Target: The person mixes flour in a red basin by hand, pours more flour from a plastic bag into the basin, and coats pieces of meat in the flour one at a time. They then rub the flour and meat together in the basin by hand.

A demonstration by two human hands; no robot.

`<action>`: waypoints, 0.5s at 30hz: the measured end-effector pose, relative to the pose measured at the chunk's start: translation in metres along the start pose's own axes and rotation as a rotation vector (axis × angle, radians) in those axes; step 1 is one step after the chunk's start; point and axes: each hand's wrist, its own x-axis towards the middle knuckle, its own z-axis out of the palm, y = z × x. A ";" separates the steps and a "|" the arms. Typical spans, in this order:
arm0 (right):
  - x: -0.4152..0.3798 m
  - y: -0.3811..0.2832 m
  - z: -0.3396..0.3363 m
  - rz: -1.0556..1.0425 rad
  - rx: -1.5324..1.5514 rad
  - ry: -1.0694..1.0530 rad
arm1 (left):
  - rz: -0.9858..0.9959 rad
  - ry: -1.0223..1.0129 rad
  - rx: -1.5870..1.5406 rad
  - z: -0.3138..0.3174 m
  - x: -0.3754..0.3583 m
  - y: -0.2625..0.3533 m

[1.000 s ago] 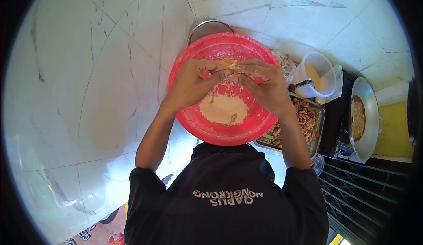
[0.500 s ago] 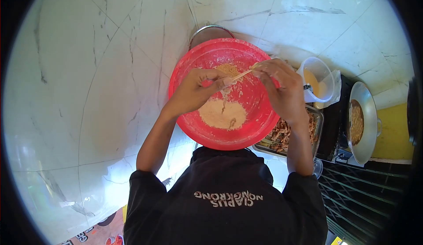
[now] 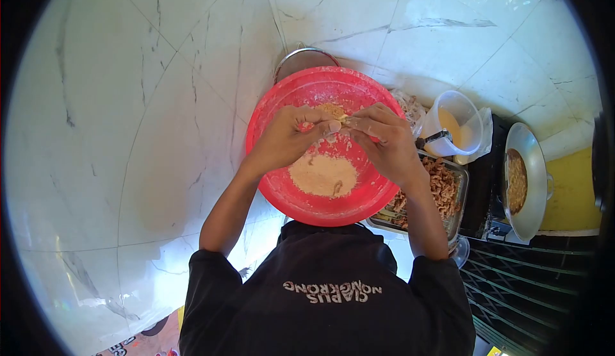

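My left hand [image 3: 291, 137] and my right hand [image 3: 386, 139] meet above a red basin [image 3: 269, 192], fingertips nearly touching. Both are closed in a pinch on a small pale-yellow strip [image 3: 344, 120], mostly hidden by the fingers; I cannot tell what food it is. Below them, a mound of whitish flour [image 3: 317, 175] lies in the basin, with a small brownish piece [image 3: 337, 187] on it. Golden-brown crumbs [image 3: 330, 108] sit farther back. Flour dusts the basin wall and my fingertips.
At the right, a metal tray [image 3: 462, 189] holds browned fried pieces. Behind it stands a translucent tub [image 3: 475, 127] of yellowish liquid, with a black handle [image 3: 434, 139] across its rim. A wide metal pan [image 3: 537, 189] of brown, bubbling contents is farther right. Tiled walls [image 3: 186, 99] border the back and left.
The hands have come closer together; the strip that spanned between them now barely shows. A thin piece that dangled below the fingers is out of sight. The view has shifted slightly.
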 end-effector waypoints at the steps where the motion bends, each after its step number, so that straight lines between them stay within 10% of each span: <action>1: 0.001 0.001 -0.001 -0.001 -0.008 -0.008 | -0.011 0.003 -0.005 -0.001 0.000 -0.001; 15: -0.006 0.004 0.016 0.155 -0.291 0.129 | 0.080 0.108 0.157 0.003 -0.001 -0.002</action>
